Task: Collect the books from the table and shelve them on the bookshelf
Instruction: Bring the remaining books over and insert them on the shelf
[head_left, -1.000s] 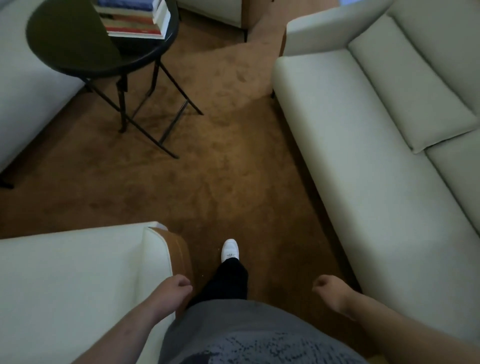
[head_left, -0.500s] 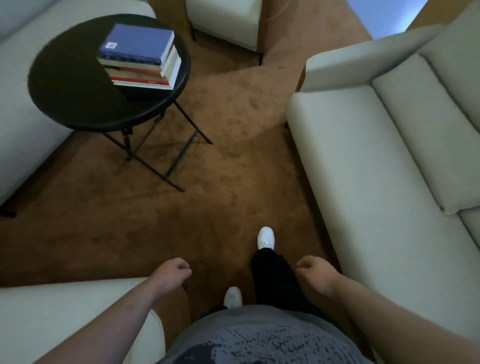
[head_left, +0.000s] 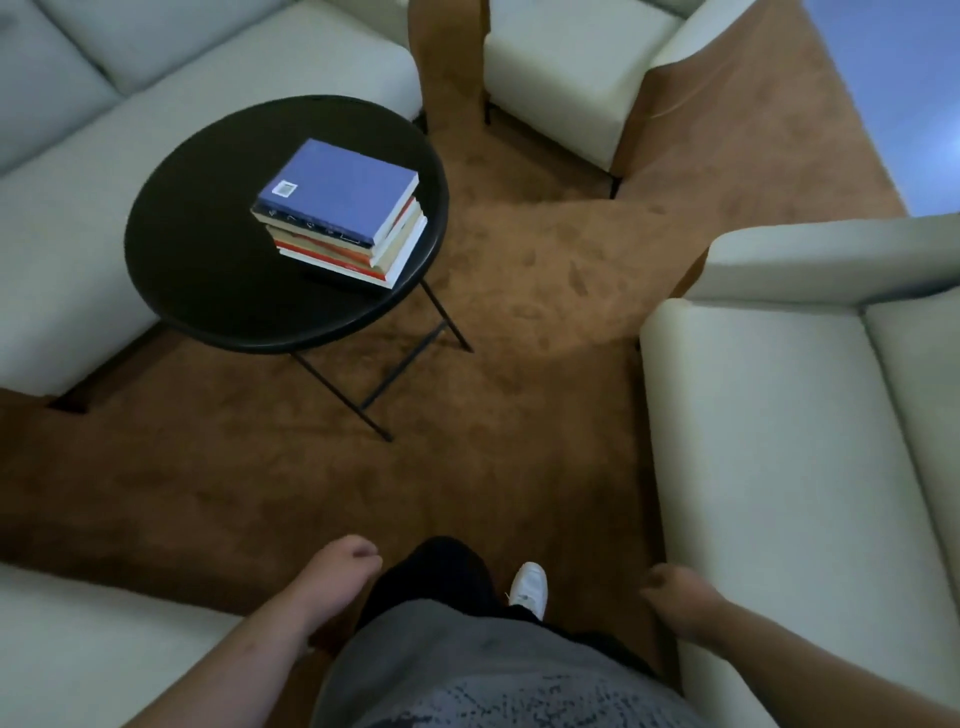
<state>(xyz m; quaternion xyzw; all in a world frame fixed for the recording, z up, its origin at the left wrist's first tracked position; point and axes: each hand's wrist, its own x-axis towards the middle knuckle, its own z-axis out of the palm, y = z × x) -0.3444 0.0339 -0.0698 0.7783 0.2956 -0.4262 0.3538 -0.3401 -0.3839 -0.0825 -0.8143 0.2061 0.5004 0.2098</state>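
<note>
A stack of several books (head_left: 343, 213) with a blue one on top lies on a round black folding table (head_left: 208, 270) ahead and to the left. My left hand (head_left: 337, 577) hangs low at the bottom centre, fingers loosely curled, holding nothing. My right hand (head_left: 680, 597) hangs at the bottom right beside the sofa seat, also loosely curled and holding nothing. Both hands are far from the books. No bookshelf is in view.
Pale sofas ring a brown carpet (head_left: 493, 415): one at the right (head_left: 805, 467), one at the far left (head_left: 78, 208), an armchair (head_left: 561, 78) at the back, another seat at the bottom left (head_left: 78, 649). The table's thin black legs (head_left: 374, 395) splay over the carpet.
I have walked forward and the view has tilted up. The table and book stack have shifted toward the centre and look closer. Both hands stay hanging at my sides.
</note>
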